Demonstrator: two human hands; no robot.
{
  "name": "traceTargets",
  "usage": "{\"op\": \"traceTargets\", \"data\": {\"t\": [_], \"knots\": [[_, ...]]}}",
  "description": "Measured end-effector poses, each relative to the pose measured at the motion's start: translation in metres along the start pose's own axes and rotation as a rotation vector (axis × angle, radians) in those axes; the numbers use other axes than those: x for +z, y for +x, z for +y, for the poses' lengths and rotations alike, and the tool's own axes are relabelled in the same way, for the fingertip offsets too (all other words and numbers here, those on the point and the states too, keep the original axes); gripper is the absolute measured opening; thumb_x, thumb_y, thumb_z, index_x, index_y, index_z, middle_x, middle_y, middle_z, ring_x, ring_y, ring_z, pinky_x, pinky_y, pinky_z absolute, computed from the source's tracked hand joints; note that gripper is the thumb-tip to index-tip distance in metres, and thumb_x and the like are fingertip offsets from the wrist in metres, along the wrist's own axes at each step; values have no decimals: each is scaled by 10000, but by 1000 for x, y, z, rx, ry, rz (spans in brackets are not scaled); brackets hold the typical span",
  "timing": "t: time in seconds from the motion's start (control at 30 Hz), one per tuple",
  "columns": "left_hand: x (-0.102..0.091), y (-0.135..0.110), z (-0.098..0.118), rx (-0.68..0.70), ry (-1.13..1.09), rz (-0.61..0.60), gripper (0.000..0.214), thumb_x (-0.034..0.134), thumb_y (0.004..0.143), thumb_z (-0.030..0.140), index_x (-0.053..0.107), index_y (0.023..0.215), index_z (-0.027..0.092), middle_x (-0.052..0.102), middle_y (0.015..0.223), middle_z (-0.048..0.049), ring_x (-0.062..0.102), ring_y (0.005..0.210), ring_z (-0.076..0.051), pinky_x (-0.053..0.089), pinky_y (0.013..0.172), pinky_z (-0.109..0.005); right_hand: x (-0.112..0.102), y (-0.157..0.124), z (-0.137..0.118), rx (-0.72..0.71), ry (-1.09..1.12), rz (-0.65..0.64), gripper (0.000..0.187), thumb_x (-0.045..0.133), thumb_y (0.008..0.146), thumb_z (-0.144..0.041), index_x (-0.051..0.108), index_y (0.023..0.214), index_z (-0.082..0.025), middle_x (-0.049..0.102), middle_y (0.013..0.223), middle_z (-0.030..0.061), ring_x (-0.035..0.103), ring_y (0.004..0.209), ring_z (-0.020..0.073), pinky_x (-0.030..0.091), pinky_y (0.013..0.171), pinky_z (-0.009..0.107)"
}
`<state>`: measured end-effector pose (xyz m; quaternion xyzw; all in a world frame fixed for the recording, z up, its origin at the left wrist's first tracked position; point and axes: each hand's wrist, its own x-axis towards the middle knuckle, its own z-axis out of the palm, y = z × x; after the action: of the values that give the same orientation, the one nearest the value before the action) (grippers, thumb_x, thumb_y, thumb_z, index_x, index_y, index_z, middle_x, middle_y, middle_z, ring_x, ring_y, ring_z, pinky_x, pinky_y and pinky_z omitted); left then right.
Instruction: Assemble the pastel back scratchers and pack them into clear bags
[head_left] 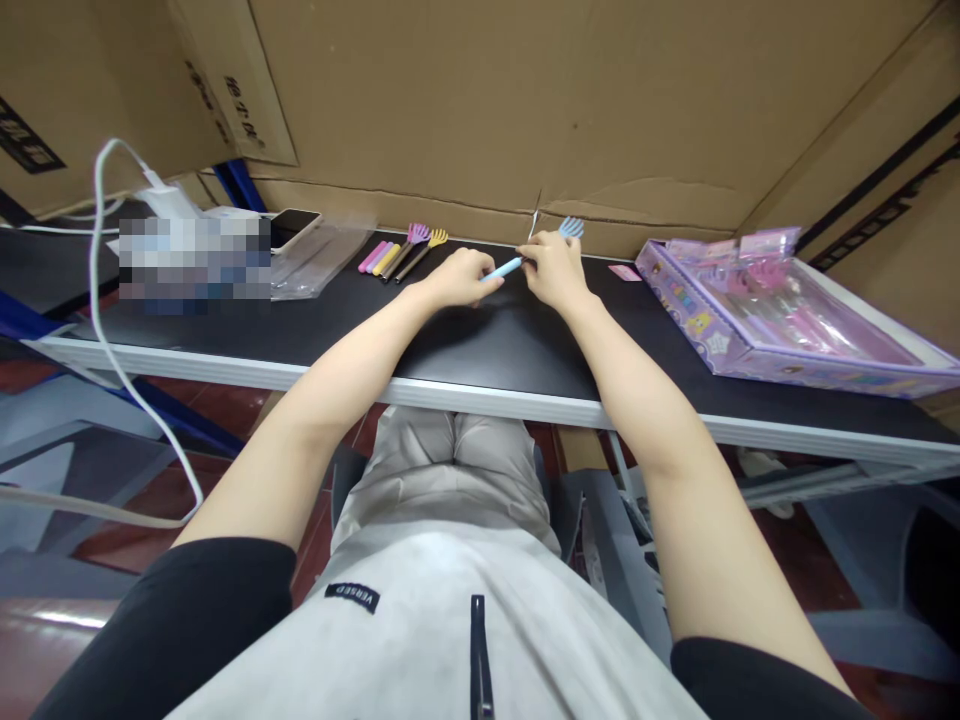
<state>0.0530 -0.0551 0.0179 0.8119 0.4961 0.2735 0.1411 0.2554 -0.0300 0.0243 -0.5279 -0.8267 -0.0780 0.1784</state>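
Observation:
My left hand (461, 278) is closed round one end of a light-blue handle (502, 269). The fingers of my right hand (556, 268) pinch at the handle's other end, where a dark tip shows. A light-blue claw head (571, 228), like that of a back scratcher, sticks out behind the right hand; its link to the handle is hidden. To the left on the table lie a back scratcher with a purple claw (418, 234) and another with a yellow claw (437, 238). Pink and yellow handles (380, 258) lie beside them.
A purple display box (720, 350) with wrapped pink back scratchers stands at the right. A small pink card (625, 272) lies near it. Clear plastic bags (319, 262), a phone (294, 230) and a white cable (97, 270) are on the left. Cardboard walls (480, 100) close off the back.

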Motion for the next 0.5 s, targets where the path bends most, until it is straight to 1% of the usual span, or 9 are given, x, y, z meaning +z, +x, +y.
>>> {"op": "traceTargets", "data": {"t": [0.1, 0.17, 0.23, 0.33, 0.43, 0.5], "knots": [[7, 2, 5, -26, 62, -9, 244, 634, 999, 312, 786, 866, 175, 733, 654, -54, 750, 756, -253, 575, 857, -342, 2, -1, -6, -15, -3, 28, 498, 423, 1109, -215, 758, 1476, -183, 646, 1587, 218, 509, 1531, 439, 361, 1244, 666], [9, 5, 2, -64, 105, 31, 226, 657, 980, 322, 798, 867, 188, 768, 723, -87, 782, 863, -295, 592, 887, -361, 5, 0, -7, -25, -8, 38, 489, 445, 1121, -244, 743, 1507, -211, 623, 1622, 209, 490, 1551, 440, 374, 1243, 669], [10, 8, -4, -122, 144, 77, 177, 691, 950, 309, 810, 887, 194, 805, 835, -128, 802, 1003, -344, 604, 945, -387, 9, 2, -5, -31, -17, 20, 479, 489, 1126, -269, 730, 1535, -211, 599, 1653, 210, 487, 1564, 437, 384, 1255, 668], [9, 11, -13, -265, 177, 108, 158, 719, 924, 263, 824, 988, 164, 828, 1040, -202, 792, 1186, -410, 601, 1041, -430, 15, 3, -1, -35, -23, -71, 472, 567, 1124, -317, 730, 1546, -185, 578, 1674, 227, 508, 1562, 441, 412, 1262, 670], [8, 12, -15, -391, 214, 114, 264, 707, 932, 236, 814, 1133, 103, 801, 1244, -276, 745, 1329, -466, 576, 1122, -479, 16, 3, -1, -22, -37, -178, 479, 621, 1106, -303, 736, 1554, -178, 573, 1691, 226, 515, 1582, 440, 444, 1273, 665], [8, 11, -13, -422, 248, 99, 336, 681, 947, 230, 797, 1220, 73, 775, 1341, -306, 716, 1388, -480, 562, 1154, -495, 15, 1, -3, -5, -49, -232, 493, 615, 1103, -259, 727, 1573, -165, 564, 1710, 224, 520, 1598, 427, 453, 1292, 643]]}}
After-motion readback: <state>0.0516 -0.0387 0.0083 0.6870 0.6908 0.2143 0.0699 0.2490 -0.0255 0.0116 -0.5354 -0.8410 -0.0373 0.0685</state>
